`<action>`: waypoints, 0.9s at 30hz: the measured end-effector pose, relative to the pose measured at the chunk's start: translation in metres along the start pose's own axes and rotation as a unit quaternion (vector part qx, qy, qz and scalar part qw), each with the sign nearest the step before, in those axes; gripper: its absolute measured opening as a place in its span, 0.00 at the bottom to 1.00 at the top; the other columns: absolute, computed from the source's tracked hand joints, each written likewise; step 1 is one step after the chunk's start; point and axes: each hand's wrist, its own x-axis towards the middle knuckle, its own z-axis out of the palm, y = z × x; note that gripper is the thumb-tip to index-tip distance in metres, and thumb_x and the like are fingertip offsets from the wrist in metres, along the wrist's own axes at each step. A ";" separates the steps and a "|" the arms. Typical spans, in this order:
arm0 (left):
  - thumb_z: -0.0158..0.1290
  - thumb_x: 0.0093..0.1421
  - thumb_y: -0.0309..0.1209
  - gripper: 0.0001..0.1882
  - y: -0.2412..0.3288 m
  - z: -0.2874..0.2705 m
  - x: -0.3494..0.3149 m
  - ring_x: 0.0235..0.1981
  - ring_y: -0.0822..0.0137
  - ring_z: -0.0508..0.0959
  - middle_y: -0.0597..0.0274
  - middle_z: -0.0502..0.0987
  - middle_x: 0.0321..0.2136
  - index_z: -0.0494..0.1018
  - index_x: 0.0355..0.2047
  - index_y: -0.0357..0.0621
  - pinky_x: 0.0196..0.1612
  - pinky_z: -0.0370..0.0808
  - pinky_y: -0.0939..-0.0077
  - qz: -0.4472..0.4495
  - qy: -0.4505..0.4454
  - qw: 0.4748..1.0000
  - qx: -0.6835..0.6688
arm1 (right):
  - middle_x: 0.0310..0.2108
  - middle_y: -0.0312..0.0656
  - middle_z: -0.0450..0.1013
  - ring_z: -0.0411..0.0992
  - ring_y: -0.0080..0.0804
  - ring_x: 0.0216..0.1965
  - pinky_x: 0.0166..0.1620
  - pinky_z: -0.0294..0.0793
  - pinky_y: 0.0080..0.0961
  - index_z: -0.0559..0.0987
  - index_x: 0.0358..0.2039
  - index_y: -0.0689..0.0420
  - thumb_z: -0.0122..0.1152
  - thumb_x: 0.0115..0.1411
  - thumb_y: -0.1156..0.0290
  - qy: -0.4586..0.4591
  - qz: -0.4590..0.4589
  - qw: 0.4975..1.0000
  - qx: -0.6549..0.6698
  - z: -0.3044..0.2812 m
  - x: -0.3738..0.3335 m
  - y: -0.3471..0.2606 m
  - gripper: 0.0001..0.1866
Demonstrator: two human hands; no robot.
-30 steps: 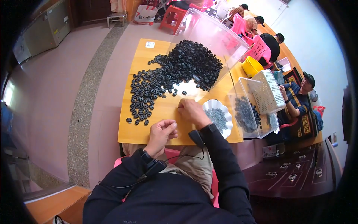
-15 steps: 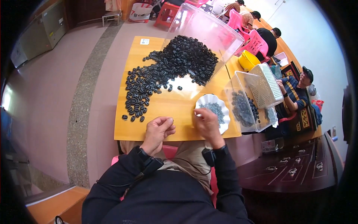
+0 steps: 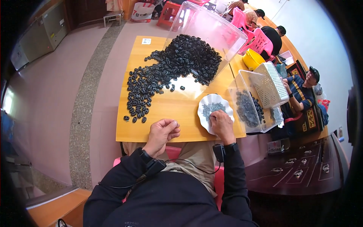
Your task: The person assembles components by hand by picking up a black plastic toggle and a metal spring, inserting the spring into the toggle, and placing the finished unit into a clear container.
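Reaching with the right hand (image 3: 223, 125) down into a white dish (image 3: 201, 112) with a wavy rim, right at the small grey pieces (image 3: 211, 108) heaped in its middle, near the right end of the table's front edge. Bending the fingers of that hand downward, bunched close to the thumb; cannot tell how much gap is left at the tips, nor whether a grey piece is caught there. Holding the left hand (image 3: 162, 133) at the front edge of the wooden table (image 3: 177, 117), left of the dish and well apart from it, with fingers curled in and thumb laid against the forefinger; cannot tell whether some small thing is hidden inside. Wearing a black device (image 3: 155, 165) on each wrist, over dark sleeves.

Farther up the table, a big pile of black pieces (image 3: 193, 56), oval with two holes, thinning out toward the left front into loose ones. Around the back of that pile, a large clear box (image 3: 227, 34). Just right of the dish, a smaller clear box (image 3: 236, 89) with grey and black pieces inside, plus a tilted white basket (image 3: 270, 89) full of holes. Behind that, a yellow bowl (image 3: 252, 59). At far right, a seated person (image 3: 302, 90) in a striped shirt; toward the back, pink chairs (image 3: 261, 42) with more people.
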 end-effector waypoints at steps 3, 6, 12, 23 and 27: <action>0.53 0.63 0.29 0.06 0.000 0.001 0.002 0.28 0.75 0.77 0.64 0.77 0.29 0.73 0.35 0.39 0.35 0.78 0.81 -0.007 0.004 1.000 0.003 | 0.32 0.45 0.73 0.73 0.49 0.35 0.37 0.71 0.42 0.79 0.31 0.55 0.56 0.56 0.69 -0.003 0.002 1.000 0.001 0.000 -0.001 0.002 0.06; 0.53 0.63 0.29 0.06 -0.001 0.000 0.001 0.29 0.74 0.77 0.64 0.77 0.29 0.73 0.36 0.39 0.35 0.78 0.80 -0.006 0.003 1.000 0.006 | 0.32 0.44 0.73 0.73 0.48 0.35 0.37 0.72 0.41 0.79 0.32 0.54 0.56 0.56 0.68 0.003 -0.004 1.000 0.012 -0.001 -0.001 0.005 0.06; 0.54 0.63 0.30 0.07 0.001 0.002 -0.001 0.28 0.75 0.77 0.64 0.77 0.29 0.73 0.37 0.40 0.34 0.78 0.81 -0.005 0.009 1.000 0.014 | 0.31 0.45 0.73 0.74 0.47 0.34 0.38 0.72 0.37 0.79 0.32 0.57 0.59 0.54 0.70 -0.011 -0.007 1.000 0.024 -0.006 0.001 -0.001 0.07; 0.54 0.62 0.30 0.06 -0.002 0.001 -0.001 0.27 0.75 0.77 0.64 0.77 0.29 0.73 0.36 0.40 0.34 0.78 0.81 -0.006 0.000 1.000 0.015 | 0.32 0.47 0.71 0.72 0.52 0.34 0.36 0.71 0.42 0.73 0.30 0.59 0.56 0.57 0.72 -0.014 -0.030 0.999 0.009 0.002 -0.001 0.004 0.04; 0.54 0.62 0.30 0.06 -0.002 0.001 0.001 0.27 0.75 0.77 0.65 0.77 0.28 0.73 0.36 0.40 0.34 0.78 0.81 -0.007 0.000 1.000 0.013 | 0.32 0.48 0.71 0.72 0.52 0.34 0.36 0.71 0.42 0.72 0.31 0.58 0.55 0.58 0.72 -0.014 -0.020 1.000 0.003 0.002 -0.002 0.004 0.04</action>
